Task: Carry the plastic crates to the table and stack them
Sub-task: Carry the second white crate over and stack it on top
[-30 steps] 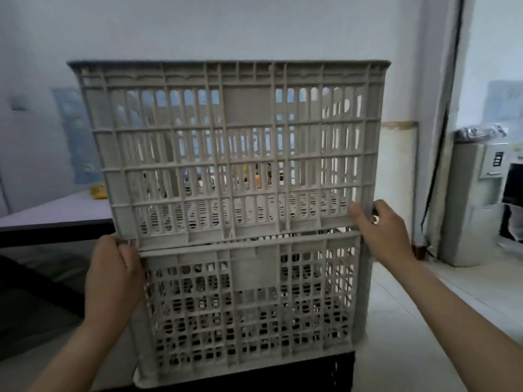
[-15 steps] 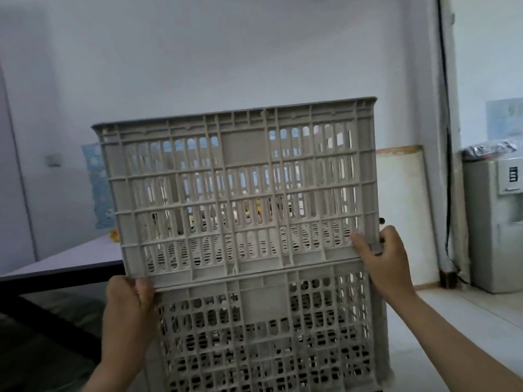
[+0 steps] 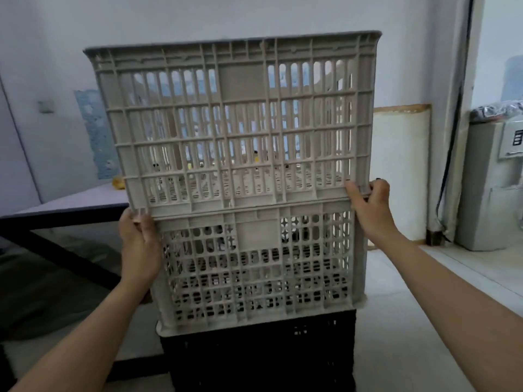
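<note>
Top crate (image 3: 235,123): our left hand (image 3: 140,244) and right hand (image 3: 368,213) clamp its bottom corners; we'd lift evenly, keeping it level.

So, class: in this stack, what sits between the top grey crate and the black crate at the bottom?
A second grey crate, with smaller grid holes. In the head view it rests on the black crate and carries the top grey crate.
</note>
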Motion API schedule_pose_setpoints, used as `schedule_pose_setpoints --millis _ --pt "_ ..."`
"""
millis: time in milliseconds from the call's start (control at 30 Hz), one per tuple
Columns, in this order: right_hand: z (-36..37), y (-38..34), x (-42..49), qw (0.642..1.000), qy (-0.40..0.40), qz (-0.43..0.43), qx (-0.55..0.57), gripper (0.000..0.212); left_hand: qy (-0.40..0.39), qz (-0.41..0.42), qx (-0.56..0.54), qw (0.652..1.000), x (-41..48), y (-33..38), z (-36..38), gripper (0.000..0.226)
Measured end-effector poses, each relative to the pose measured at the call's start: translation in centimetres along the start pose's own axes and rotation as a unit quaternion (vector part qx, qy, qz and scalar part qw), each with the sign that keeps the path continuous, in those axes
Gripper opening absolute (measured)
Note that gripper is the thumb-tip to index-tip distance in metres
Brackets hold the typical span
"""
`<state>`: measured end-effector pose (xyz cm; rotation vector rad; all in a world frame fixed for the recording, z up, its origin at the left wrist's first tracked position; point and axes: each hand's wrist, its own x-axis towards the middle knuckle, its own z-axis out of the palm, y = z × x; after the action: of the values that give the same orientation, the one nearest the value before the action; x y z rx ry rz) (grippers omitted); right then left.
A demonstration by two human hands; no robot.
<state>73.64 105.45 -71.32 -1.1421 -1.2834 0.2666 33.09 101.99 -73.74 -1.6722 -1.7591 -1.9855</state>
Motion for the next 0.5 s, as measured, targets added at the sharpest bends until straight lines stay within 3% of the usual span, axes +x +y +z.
schedule_pose_setpoints --millis 33,133,233,300,367,500 --pt "0.0 0.2 -0.6 0.999 -0.025 0.015 0.023 0.046 -0.026 -0.009 -0.017 0.999 -0.9 0.0 -0.2 0.057" --pt "0.6 3.7 -4.6 0.992 -0.061 0.091 0.069 0.083 -0.128 -0.062 -0.013 0.990 -6.3 -3.5 -0.5 0.074" --pt "1.6 10.8 -10.5 0.974 -0.123 0.183 -0.047 0.088 -0.208 -0.174 0.072 0.960 -11.6 -9.5 0.3 0.066" --pt "1.9 15.5 -13.0 0.962 -0.165 0.203 -0.082 0.080 -0.218 -0.234 0.086 0.944 -12.9 -12.6 0.7 0.055" --pt "1.8 17.3 -13.9 0.960 -0.170 0.204 -0.084 0.057 -0.202 -0.223 0.090 0.949 -13.1 -13.9 0.9 0.048" --pt "2.1 17.0 -14.3 0.971 -0.135 0.171 -0.093 0.034 -0.203 -0.222 0.090 0.949 -13.8 -14.8 1.2 0.043"
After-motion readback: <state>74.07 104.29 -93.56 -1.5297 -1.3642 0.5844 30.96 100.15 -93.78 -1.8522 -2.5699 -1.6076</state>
